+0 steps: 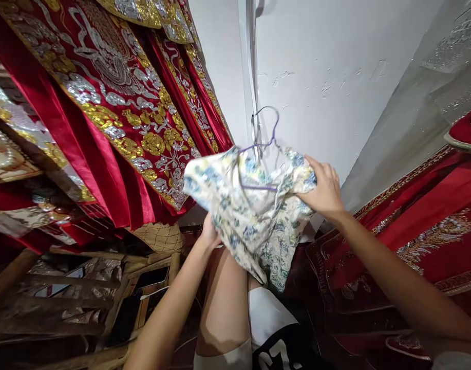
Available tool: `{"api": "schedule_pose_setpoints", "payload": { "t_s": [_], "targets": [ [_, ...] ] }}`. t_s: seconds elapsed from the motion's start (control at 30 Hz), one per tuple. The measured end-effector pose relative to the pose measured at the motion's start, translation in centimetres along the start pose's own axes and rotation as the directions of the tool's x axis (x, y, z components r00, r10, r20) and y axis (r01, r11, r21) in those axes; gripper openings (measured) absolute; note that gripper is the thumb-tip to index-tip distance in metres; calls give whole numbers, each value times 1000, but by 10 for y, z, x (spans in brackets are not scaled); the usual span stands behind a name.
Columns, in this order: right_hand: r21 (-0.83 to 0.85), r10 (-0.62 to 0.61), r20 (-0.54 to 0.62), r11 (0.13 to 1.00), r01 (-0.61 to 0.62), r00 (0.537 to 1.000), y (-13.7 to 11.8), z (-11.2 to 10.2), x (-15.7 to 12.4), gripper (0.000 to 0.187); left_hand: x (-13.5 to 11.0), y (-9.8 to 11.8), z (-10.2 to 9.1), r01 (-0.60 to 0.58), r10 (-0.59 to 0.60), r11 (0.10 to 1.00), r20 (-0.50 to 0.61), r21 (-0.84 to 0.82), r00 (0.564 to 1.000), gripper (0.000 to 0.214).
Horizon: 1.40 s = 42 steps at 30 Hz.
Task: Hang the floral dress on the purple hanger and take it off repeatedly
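Observation:
A small white blouse with a blue and green floral print spreads out in front of me, above my legs. Inside its neckline sits a purple wire hanger, its dark hook pointing up near the white wall. My right hand grips the blouse at its right shoulder, thumb and fingers closed on the cloth. Lower down on the left, my left hand is at the blouse's left side under the sleeve. Cloth covers most of its fingers, so their grip is largely hidden.
Red garments with gold and silver embroidery hang at the left. More red beaded garments hang at the right, beside sheer white fabric. A wooden bamboo-like chair and a phone are lower left. A white pole stands against the wall.

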State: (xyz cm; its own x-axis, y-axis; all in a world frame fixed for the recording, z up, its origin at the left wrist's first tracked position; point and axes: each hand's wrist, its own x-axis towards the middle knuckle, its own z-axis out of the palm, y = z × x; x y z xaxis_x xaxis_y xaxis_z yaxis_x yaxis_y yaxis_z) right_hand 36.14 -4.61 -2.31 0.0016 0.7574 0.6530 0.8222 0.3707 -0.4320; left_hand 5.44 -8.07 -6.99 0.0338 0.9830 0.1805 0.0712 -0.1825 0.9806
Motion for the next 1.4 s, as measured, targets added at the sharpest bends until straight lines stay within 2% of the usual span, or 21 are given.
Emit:
{"api": "schedule_pose_setpoints", "payload": {
  "t_s": [0.07, 0.13, 0.17, 0.27, 0.33, 0.4, 0.47, 0.53, 0.57, 0.63, 0.7, 0.77, 0.8, 0.87, 0.93, 1.0, 1.13, 1.3, 1.4],
  "targets": [
    [-18, 40, -59, 999, -41, 997, 6, -5, 19, 93, -11, -21, -1, 102, -100, 972, 24, -214, 995, 84],
    [-33, 26, -69, 999, -28, 997, 1, -2, 33, 95, -18, -40, 7, 195, -196, 891, 40, -410, 980, 76],
    [-38, 5, -62, 999, -7, 998, -3, 1, 38, 96, -21, -49, 13, 211, -225, 860, 26, -465, 974, 72],
    [-33, -66, -12, 997, 65, 998, -18, 13, 38, 101, -29, -71, 32, 161, -243, 855, -106, -493, 964, 64],
    [-15, -88, 25, 996, 88, 996, -21, 19, 28, 100, -37, -82, 40, 127, -253, 852, -188, -508, 949, 64],
    [-2, -69, 28, 998, 69, 997, -18, 22, 11, 90, -49, -91, 44, 125, -281, 833, -217, -539, 935, 63],
    [40, 9, -5, 999, -9, 1000, -14, 26, -14, 75, -62, -97, 45, 136, -312, 812, -224, -568, 923, 62],
    [178, 160, -22, 972, -154, 987, -16, 33, -47, 66, -73, -100, 46, 162, -345, 796, -217, -584, 913, 61],
    [281, 247, 0, 930, -237, 969, -19, 39, -67, 64, -78, -101, 47, 172, -356, 792, -214, -585, 910, 62],
    [497, 389, 103, 777, -386, 915, -33, 56, -110, 59, -84, -100, 50, 187, -367, 790, -205, -584, 908, 64],
    [650, 486, 253, 554, -519, 836, -50, 76, -147, 49, -87, -97, 53, 191, -362, 791, -193, -582, 912, 67],
    [688, 520, 402, 372, -623, 754, -65, 93, -168, 51, -89, -93, 54, 187, -344, 803, -185, -565, 920, 70],
    [695, 521, 436, 324, -642, 734, -70, 99, -171, 52, -89, -90, 53, 186, -337, 809, -182, -558, 924, 72],
    [714, 509, 424, 321, -622, 749, -77, 105, -164, 48, -91, -85, 51, 187, -335, 808, -175, -559, 926, 75],
    [732, 493, 375, 363, -577, 785, -78, 105, -150, 41, -93, -81, 48, 200, -351, 793, -162, -576, 922, 78],
    [726, 476, 367, 391, -565, 800, -79, 103, -139, 36, -94, -78, 46, 221, -370, 780, -145, -586, 918, 80],
    [717, 420, 420, 390, -578, 805, -82, 102, -140, 34, -97, -79, 45, 255, -401, 745, -109, -617, 909, 84],
    [721, 393, 465, 352, -597, 793, -79, 99, -144, 32, -97, -86, 45, 338, -478, 695, -56, -635, 877, 85],
    [720, 367, 481, 353, -598, 796, -81, 94, -140, 27, -97, -88, 48, 342, -473, 689, -39, -639, 880, 82]
  ]
}}
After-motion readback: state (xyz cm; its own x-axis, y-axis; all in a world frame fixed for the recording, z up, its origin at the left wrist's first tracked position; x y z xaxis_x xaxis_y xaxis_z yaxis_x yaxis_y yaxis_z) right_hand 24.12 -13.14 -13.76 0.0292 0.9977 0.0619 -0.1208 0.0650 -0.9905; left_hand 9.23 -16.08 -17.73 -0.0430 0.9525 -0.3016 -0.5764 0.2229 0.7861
